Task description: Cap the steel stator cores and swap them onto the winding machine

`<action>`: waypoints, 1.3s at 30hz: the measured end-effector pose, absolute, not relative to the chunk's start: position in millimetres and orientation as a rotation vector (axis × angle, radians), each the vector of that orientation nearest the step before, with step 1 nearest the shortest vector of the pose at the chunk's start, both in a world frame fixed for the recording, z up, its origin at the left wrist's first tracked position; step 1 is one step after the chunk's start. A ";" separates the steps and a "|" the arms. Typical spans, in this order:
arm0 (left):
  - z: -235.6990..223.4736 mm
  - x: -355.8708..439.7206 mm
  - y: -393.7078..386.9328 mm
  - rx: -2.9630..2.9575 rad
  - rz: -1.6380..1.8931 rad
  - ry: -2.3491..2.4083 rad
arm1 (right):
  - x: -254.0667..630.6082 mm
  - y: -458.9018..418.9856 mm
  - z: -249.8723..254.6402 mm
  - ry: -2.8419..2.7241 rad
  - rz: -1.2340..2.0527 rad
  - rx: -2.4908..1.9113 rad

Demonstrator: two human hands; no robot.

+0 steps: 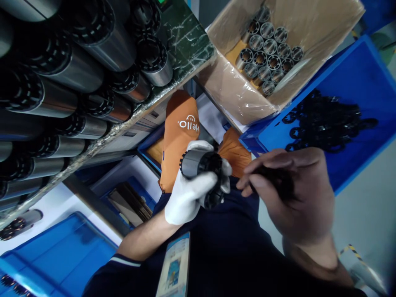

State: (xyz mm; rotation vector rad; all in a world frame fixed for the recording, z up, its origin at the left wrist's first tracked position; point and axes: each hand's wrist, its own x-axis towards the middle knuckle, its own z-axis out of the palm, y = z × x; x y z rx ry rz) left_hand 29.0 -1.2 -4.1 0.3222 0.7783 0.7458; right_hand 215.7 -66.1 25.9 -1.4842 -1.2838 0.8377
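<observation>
My left hand [185, 198], in a white glove, is closed around a short metal cylinder [191, 163] tilted in front of my lap. A black slotted ring piece [209, 161] covers the cylinder's right end, and black teeth show at its left rim. Below it, a second black-ended piece [213, 199] shows under my gloved fingers, partly hidden. My bare right hand [305, 198] is just to the right, apart from the cylinder. Its fingers curl around small black parts [280, 179], blurred and shaded in the palm; their exact shape I cannot make out.
Many metal cylinders with black toothed ends [86, 74] stand on the green bench [188, 37] at left. A plastic-lined carton [235, 93] holds metal tubes. A blue bin [349, 165] at right holds black rings [328, 119]. Another blue bin [71, 247] is at lower left.
</observation>
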 end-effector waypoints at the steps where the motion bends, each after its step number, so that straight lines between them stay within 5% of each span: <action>1: -3.0 30.6 1.5 0.292 0.757 0.748 | 215.1 -67.0 25.0 -1.209 0.897 -1.453; 11: 1.1 40.6 8.1 0.297 0.932 0.958 | 205.6 -68.1 17.5 -1.250 1.034 -1.413; 18: 5.1 48.2 11.8 0.259 0.925 1.028 | 191.9 -62.7 5.8 -1.353 0.759 -1.408; 39: -5.7 36.3 12.1 0.366 0.830 1.013 | 197.2 -62.6 10.4 -1.518 0.654 -1.395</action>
